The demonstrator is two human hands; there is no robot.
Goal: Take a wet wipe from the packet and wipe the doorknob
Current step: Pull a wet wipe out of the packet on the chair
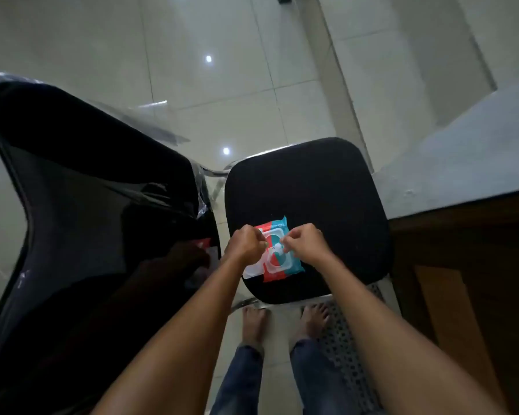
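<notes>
Wet wipe packet (277, 253) lying on a black stool seat (309, 187), its lid flipped open. Left hand (246, 244) and right hand (304, 244) are both pinching at the opening, fingers closed; any wipe between them is too small to confirm. Soft, light, damp sheet: likely best pinched at a corner.

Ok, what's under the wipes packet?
The wipes packet lies on a black stool seat. Both hands, left hand and right hand, cover parts of its top.
</notes>
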